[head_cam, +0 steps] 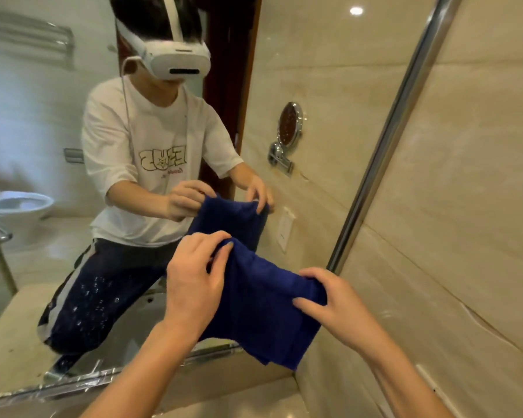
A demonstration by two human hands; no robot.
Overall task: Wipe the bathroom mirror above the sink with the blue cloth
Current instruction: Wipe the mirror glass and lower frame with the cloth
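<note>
Both hands were seen in the head view, the left hand point(194, 279) and right hand point(329, 300) each pinching the blue cloth point(263, 309) with curled fingers point(221, 254), the cloth being held stretched just before the mirror point(43, 116). A flat, folded pad would probably be best formed before pressing. Mirrored shirt lettering could not be read.
</note>
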